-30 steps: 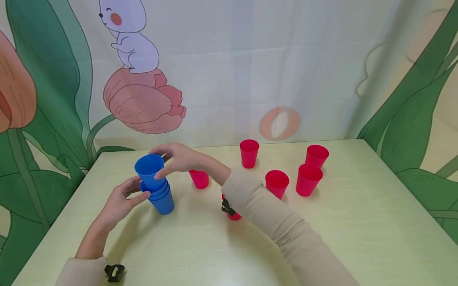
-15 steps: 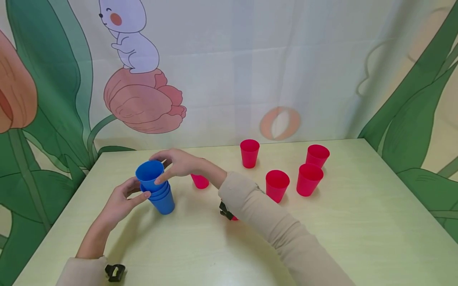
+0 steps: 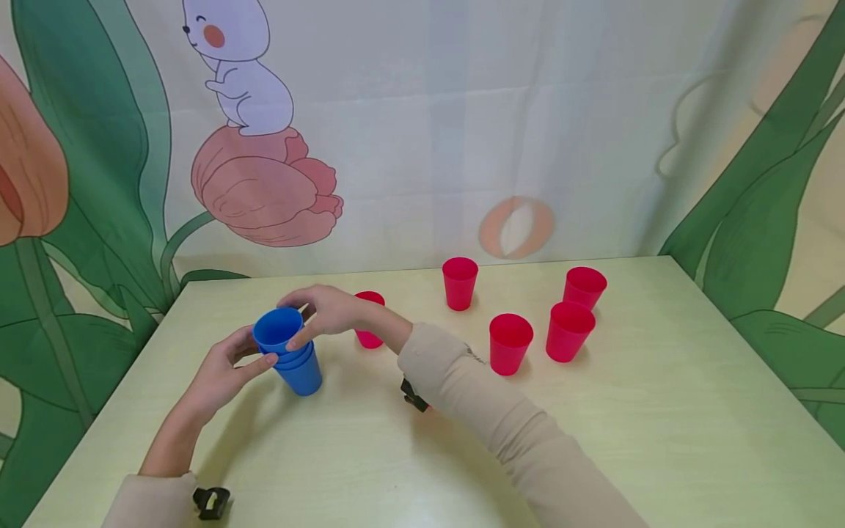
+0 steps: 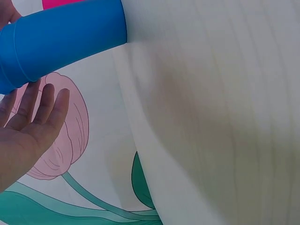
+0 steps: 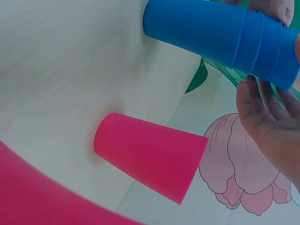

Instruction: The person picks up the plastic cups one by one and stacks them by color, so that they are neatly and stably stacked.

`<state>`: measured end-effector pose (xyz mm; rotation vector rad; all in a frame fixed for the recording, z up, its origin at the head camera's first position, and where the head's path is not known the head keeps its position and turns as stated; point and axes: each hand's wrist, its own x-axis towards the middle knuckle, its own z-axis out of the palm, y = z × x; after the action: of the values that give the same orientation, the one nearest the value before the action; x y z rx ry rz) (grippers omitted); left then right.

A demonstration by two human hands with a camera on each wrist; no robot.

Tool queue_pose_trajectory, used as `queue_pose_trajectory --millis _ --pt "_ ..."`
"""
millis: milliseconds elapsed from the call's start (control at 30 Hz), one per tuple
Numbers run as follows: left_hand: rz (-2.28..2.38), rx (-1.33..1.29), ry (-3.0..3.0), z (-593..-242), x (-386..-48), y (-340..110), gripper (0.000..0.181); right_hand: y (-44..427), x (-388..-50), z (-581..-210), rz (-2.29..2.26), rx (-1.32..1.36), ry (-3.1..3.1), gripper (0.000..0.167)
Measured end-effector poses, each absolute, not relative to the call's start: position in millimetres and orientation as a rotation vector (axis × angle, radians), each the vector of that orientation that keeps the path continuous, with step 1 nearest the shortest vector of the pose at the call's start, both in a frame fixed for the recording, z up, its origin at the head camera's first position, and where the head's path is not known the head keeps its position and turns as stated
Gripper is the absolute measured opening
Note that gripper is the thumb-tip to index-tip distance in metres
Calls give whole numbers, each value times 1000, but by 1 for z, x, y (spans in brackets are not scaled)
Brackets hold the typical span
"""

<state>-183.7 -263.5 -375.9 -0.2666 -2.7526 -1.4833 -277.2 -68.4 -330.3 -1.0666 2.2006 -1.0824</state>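
L hand (image 3: 223, 369): curled rnd blue stack (image 3: 304, 375)
R hand (image 3: 331, 308): pinched top cup (image 3: 276, 328) nr rim
Red cups (image 3: 510, 346): saw 'em upright nearby

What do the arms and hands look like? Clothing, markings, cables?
Left hand and right hand are bare. Left sleeve and right sleeve are beige; black fitting by each cuff. Small dark mark near right cuff. No cables visible.

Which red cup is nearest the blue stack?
The leftmost red cup, partly hidden behind the right wrist; the other red cups stand farther right of the blue stack.
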Motion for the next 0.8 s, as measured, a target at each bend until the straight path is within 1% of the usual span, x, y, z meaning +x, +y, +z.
queue_pose_trajectory --millis 200,400,667,800 --pt "-1480 -321 -2749 -379 -186 -263 59 -68 -274 -333 -1074 -1022 2212 65" --pt "-1463 -344 -2748 -378 -187 -263 59 -62 -270 -328 -1055 -991 2283 74" --pt "-1441 -326 -2752 -377 -185 -262 60 -38 -263 -311 -1112 -1042 2373 72" --pt "-1390 -330 -2740 -375 -180 -263 61 -21 -256 -303 -1173 -1016 2390 72"
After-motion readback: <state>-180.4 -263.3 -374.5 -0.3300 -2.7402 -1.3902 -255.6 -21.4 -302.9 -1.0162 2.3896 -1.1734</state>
